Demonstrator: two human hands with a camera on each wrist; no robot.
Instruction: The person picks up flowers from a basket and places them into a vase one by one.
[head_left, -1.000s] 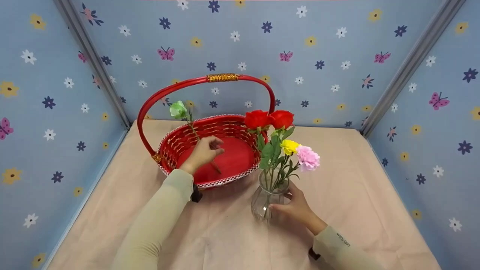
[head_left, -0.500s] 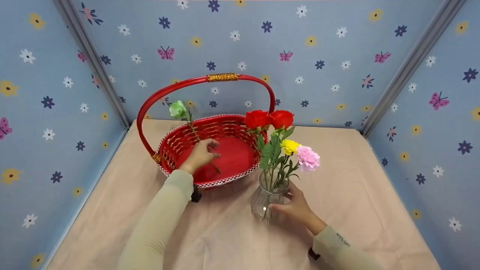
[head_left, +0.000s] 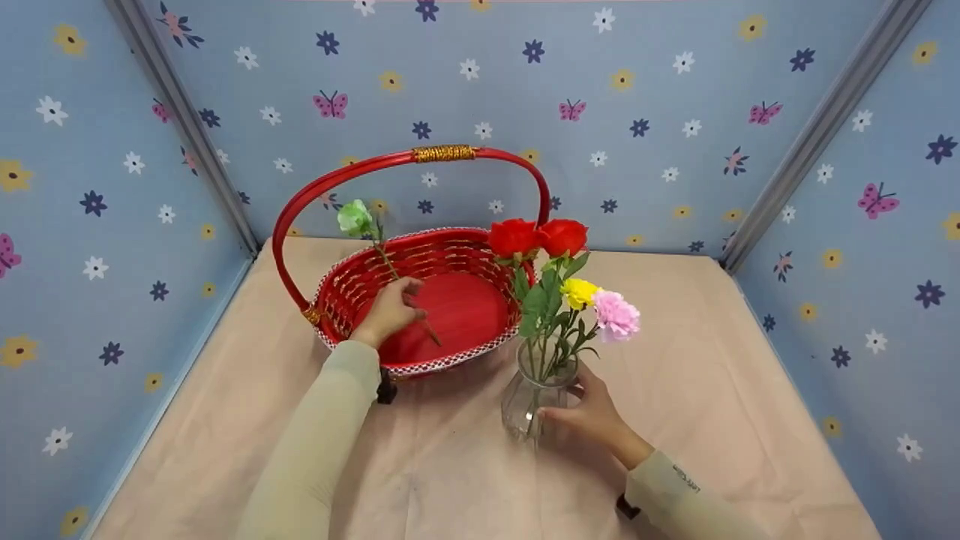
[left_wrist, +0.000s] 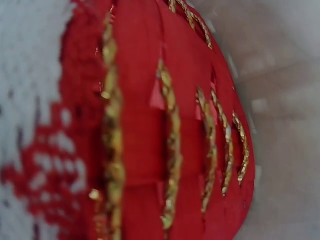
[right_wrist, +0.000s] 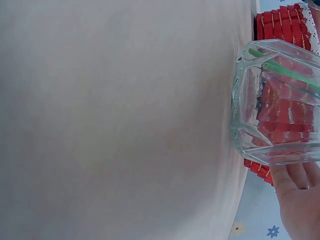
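Observation:
In the head view, my left hand (head_left: 391,309) is inside the red woven basket (head_left: 480,315), fingers loosely bent over the stem of a green flower (head_left: 355,217). That flower lies slanted, its bloom past the far left rim and its stem end on the basket floor. My right hand (head_left: 592,416) grips the side of a clear glass vase (head_left: 525,409), thumb in front. Two red roses (head_left: 514,238), a yellow carnation (head_left: 580,294) and a pink carnation (head_left: 616,316) stand in it. Green stem ends (right_wrist: 285,70) show through the glass in the right wrist view.
The basket's tall handle (head_left: 444,154) arches over its opening. Close-up basket wall (left_wrist: 140,125) fills much of the left wrist view. A pale pink cloth (head_left: 450,480) covers the table, and blue flower-patterned panels (head_left: 480,97) enclose its back and sides.
My left hand has drawn slightly left and toward me, baring more of the green flower's stem, while that flower stays put. My right hand and the vase hold still.

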